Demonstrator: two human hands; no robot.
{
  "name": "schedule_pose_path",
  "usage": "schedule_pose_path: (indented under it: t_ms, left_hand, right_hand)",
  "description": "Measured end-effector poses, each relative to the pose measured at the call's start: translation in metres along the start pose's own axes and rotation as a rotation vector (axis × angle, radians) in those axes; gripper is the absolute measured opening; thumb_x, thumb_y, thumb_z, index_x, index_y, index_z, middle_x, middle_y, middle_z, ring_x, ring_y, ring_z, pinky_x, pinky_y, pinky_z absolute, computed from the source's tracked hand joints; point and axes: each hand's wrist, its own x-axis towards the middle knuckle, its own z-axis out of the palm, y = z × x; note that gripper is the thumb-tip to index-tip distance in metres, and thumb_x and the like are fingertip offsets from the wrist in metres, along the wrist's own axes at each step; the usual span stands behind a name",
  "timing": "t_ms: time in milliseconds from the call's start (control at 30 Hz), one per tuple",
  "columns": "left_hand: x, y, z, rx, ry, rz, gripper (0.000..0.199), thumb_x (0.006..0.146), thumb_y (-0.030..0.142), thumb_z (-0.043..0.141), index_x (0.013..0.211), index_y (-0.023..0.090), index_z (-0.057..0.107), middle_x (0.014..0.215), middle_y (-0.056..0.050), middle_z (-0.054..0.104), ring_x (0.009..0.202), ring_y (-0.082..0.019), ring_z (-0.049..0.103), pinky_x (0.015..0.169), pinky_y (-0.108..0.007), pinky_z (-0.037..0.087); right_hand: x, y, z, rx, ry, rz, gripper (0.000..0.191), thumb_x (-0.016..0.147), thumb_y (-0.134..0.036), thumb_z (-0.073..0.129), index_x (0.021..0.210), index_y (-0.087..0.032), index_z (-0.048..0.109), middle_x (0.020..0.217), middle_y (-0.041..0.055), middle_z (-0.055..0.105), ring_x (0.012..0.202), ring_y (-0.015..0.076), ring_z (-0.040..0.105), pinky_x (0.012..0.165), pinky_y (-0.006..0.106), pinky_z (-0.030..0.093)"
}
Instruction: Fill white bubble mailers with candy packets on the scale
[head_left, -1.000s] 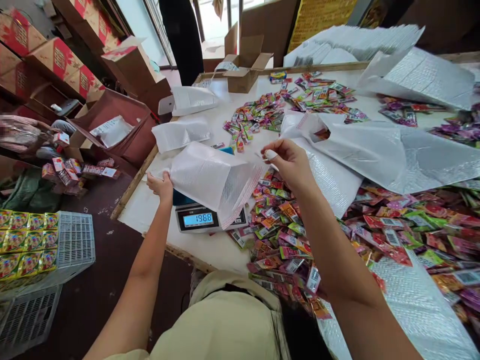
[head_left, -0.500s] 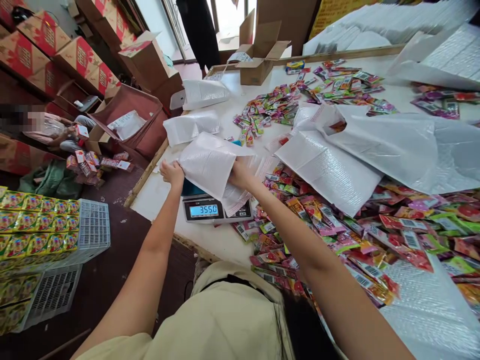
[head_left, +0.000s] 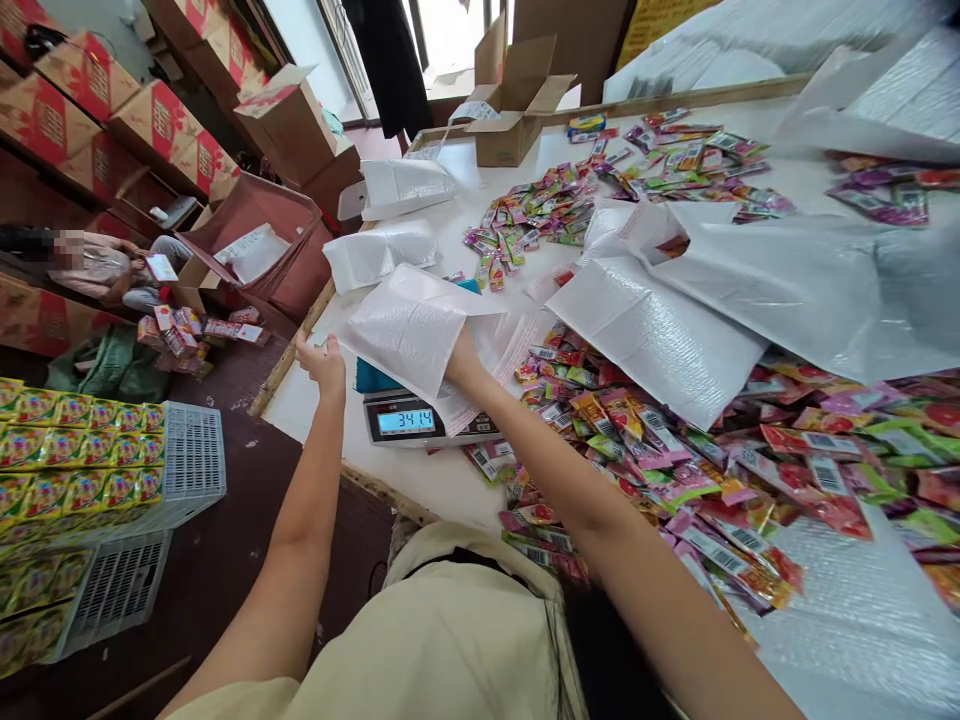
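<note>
A white bubble mailer (head_left: 412,325) lies on a digital scale (head_left: 405,420) with a lit display. My right hand (head_left: 463,362) reaches into the mailer's opening, so its fingers are hidden. Just left of the mailer, my left hand (head_left: 322,364) is held in the air, apart from it, thumb and fingers spread with nothing in them. Small colourful candy packets (head_left: 630,430) lie heaped right of the scale. Another white mailer (head_left: 660,335) rests on that heap.
Two puffed white mailers (head_left: 382,252) stand behind the scale, near an open cardboard box (head_left: 510,130). More packets (head_left: 540,205) are spread at the back. Left of the table are a red-brown bin (head_left: 262,220), crates of yellow packs (head_left: 191,465) and a seated person (head_left: 105,265).
My left hand has let go of the mailer's left edge and moved left. My right hand has shifted slightly left inside the mailer. The scale's reading has dropped.
</note>
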Motion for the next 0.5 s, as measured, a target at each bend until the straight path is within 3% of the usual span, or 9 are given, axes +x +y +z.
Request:
schedule_pose_path:
  t_ms: [133,233,367,500]
  left_hand:
    - [-0.002,-0.015,-0.025,-0.065,0.044,0.083,0.062,0.088,0.023,0.066,0.144,0.014,0.04,0.152,-0.022,0.042,0.148,-0.028,0.04,0.126,-0.041,0.026]
    - [-0.01,-0.029,-0.044,-0.127,0.024,0.064,0.061,0.088,0.022,0.065,0.143,0.013,0.04,0.151,-0.023,0.043,0.145,-0.026,0.043,0.123,-0.037,0.031]
    - [-0.033,-0.043,-0.062,-0.215,0.004,-0.015,0.059,0.089,0.029,0.062,0.142,0.016,0.039,0.151,-0.022,0.042,0.142,-0.027,0.047,0.119,-0.039,0.038]
    - [-0.062,-0.043,-0.065,-0.293,-0.015,-0.045,0.058,0.089,0.031,0.061,0.142,0.022,0.039,0.151,-0.019,0.043,0.135,-0.024,0.054,0.112,-0.039,0.046]
  right_hand:
    - [0.006,-0.003,-0.01,0.086,0.19,0.18,0.028,0.079,-0.016,0.062,0.103,-0.024,0.073,0.111,0.0106,0.072,0.125,0.0337,0.056,0.11,0.049,0.045]
    - [-0.003,-0.003,-0.029,0.094,0.229,0.219,0.019,0.075,-0.012,0.057,0.084,-0.021,0.071,0.094,0.0093,0.073,0.103,0.0305,0.064,0.094,0.044,0.052]
    - [-0.036,-0.008,-0.057,0.129,0.278,0.198,0.013,0.068,-0.012,0.055,0.068,-0.021,0.064,0.083,0.0053,0.07,0.083,0.022,0.063,0.081,0.037,0.052]
    - [-0.081,-0.015,-0.082,0.203,0.32,0.205,0.006,0.067,-0.02,0.058,0.064,-0.022,0.062,0.076,0.0029,0.068,0.076,0.0193,0.061,0.077,0.035,0.051]
